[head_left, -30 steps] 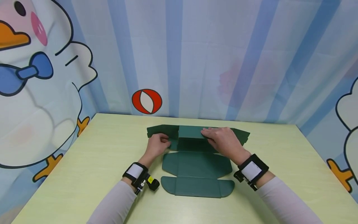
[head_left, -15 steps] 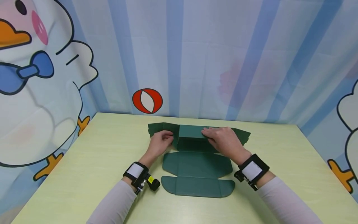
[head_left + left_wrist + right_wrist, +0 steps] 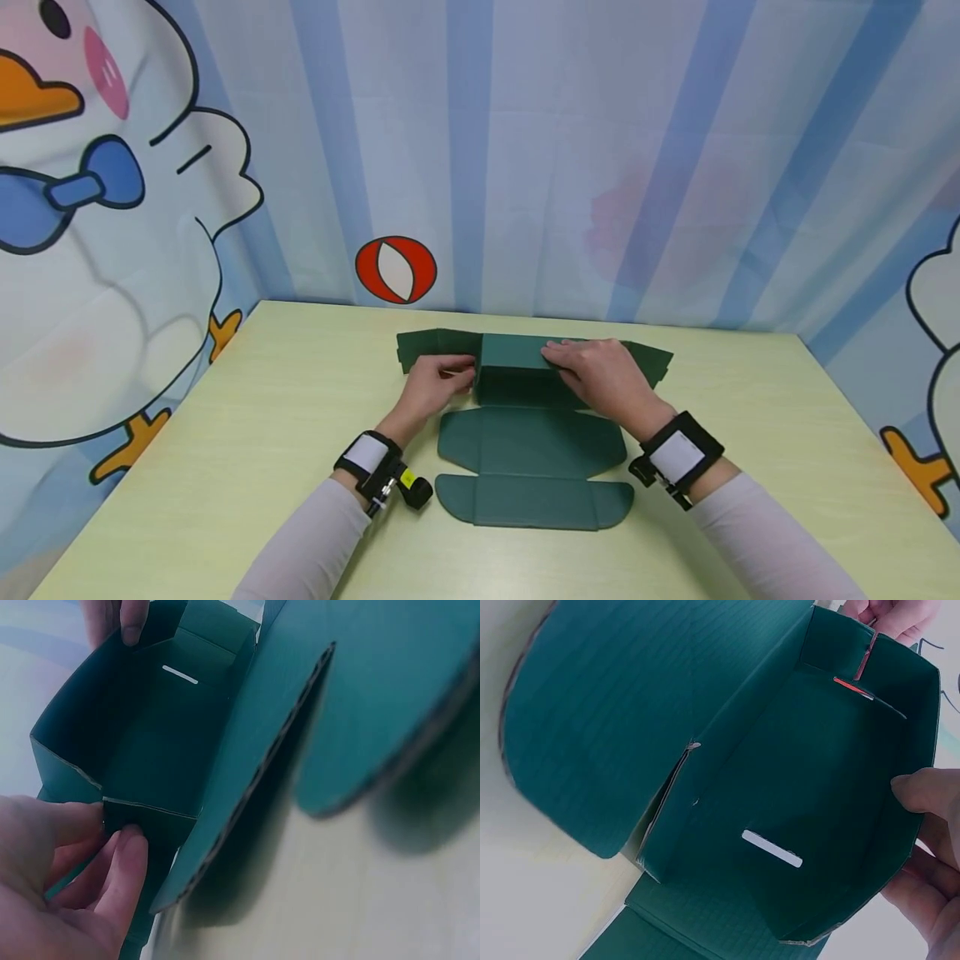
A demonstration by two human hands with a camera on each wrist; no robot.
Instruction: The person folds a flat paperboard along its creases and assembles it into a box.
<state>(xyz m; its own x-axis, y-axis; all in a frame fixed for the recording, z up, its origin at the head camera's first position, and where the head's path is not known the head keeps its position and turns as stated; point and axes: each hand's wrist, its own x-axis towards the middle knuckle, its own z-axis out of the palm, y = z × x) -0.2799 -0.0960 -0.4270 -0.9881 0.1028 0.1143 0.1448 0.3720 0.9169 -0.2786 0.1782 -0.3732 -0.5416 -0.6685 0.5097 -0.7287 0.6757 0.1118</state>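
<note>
Green corrugated cardboard box (image 3: pixel 553 440), part folded, sits mid-bench (image 3: pixel 300 358), viewed from where I stand in the room. Far section is folded up into a shallow hollow, with a lighter upper panel (image 3: pixel 513 352) along its top and wings (image 3: pixel 651 360) sticking out left and right. Nearer the person, two panels lie spread out: a middle one with tapered side flaps, then a front panel (image 3: pixel 534 502) with rounded ends.

Left hand (image 3: pixel 433 387): at the hollow's left end; grip clamped, thumb and fingers pinching an end flap (image 3: pixel 161 823).

Right hand (image 3: pixel 603 375): at the upper panel, right of its middle; grip clamped on it, thumb on the inner side, fingers on the outer.

Inside the hollow: a pale slot (image 3: pixel 772 848) toward the right, a second slot (image 3: pixel 853 688) toward the left, red showing in it.

Both wrists carry black-strapped cameras; pale sleeves (image 3: pixel 307 542) cover the forearms.

Behind the bench: blue-striped curtain (image 3: pixel 510 150) printed with a white bird (image 3: pixel 97 325) and a red-and-white ball (image 3: pixel 396 269)
</note>
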